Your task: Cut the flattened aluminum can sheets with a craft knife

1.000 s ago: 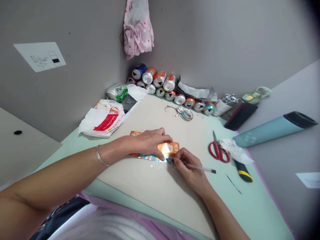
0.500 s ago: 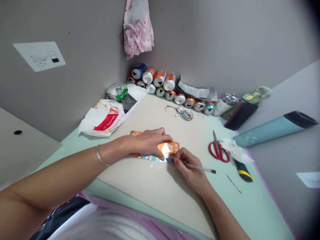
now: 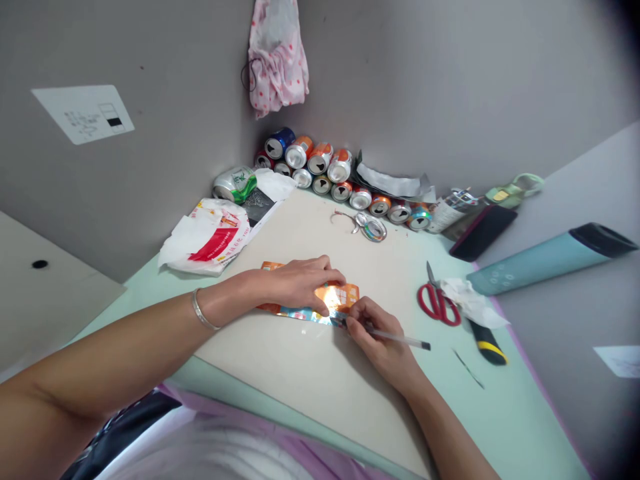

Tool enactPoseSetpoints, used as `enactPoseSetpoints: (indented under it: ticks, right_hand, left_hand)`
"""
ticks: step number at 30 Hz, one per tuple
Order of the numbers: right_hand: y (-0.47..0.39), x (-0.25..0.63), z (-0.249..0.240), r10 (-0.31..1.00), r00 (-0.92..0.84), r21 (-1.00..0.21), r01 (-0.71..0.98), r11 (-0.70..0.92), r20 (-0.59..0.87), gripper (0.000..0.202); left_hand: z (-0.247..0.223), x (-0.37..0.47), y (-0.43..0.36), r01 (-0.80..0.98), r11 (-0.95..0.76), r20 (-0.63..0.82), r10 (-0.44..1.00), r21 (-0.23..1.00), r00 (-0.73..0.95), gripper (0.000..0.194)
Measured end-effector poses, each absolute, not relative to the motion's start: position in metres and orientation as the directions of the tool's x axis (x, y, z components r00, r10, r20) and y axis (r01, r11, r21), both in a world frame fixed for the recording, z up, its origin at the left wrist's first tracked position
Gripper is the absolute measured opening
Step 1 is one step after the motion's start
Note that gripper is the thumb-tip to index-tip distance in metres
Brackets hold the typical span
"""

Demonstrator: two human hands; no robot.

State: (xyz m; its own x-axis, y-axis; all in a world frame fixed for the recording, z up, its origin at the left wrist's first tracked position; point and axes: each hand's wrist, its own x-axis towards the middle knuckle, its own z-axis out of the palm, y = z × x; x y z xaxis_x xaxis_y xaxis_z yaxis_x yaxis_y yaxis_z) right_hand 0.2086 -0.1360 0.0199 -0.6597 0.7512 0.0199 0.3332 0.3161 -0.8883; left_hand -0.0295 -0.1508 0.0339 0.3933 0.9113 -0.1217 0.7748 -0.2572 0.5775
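A shiny orange and blue sheet of can metal (image 3: 345, 297) lies on the pale board (image 3: 295, 373). My left hand (image 3: 300, 283) presses down on it with the fingers spread, covering its middle. In my right hand (image 3: 377, 333) is a clear pen (image 3: 405, 340) with a dark end cap, pinched between thumb and fingers. The pen's tip meets the lower right part of the sheet; the exact point of contact is too small to make out.
Several drink cans (image 3: 320, 158) lie stacked along the back wall. Cut can ends (image 3: 373, 228) rest before them. To the right are red-handled scissors (image 3: 437, 303), crumpled tissue (image 3: 470, 300), a black-and-yellow handle (image 3: 487, 343) and a blue tumbler (image 3: 545, 260). A printed bag (image 3: 210, 237) lies left.
My right hand and the pen have shifted very slightly left along the sheet's lower edge. My left hand stays in place on the sheet.
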Motion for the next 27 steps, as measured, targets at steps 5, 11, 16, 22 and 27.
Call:
enactPoseSetpoints:
  ticks: [5, 11, 16, 22, 27]
  right_hand:
    - [-0.135, 0.208, 0.02, 0.757, -0.653, -0.892, 0.327, 0.313, 0.026, 0.019]
    - [-0.136, 0.207, 0.021, 0.757, -0.653, -0.903, 0.314, 0.292, 0.018, 0.019]
    - [-0.136, 0.208, 0.021, 0.771, -0.637, -0.928, 0.291, 0.235, -0.004, 0.021]
    - [-0.121, 0.214, 0.018, 0.852, -0.523, -0.968, 0.2, 0.151, 0.025, 0.025]
    - [-0.111, 0.22, 0.016, 0.929, -0.365, -0.987, 0.117, 0.113, 0.063, 0.028]
  left_hand:
    - [0.035, -0.029, -0.151, 0.774, -0.253, -0.127, 0.911, 0.581, 0.393, 0.058]
    - [0.035, -0.029, -0.151, 0.772, -0.256, -0.129, 0.908, 0.582, 0.398, 0.058]
    - [0.032, -0.03, -0.15, 0.767, -0.253, -0.123, 0.911, 0.59, 0.395, 0.058]
    - [0.028, -0.031, -0.15, 0.751, -0.259, -0.095, 0.915, 0.608, 0.392, 0.059]
    - [0.03, -0.031, -0.15, 0.734, -0.258, -0.082, 0.916, 0.628, 0.393, 0.06]
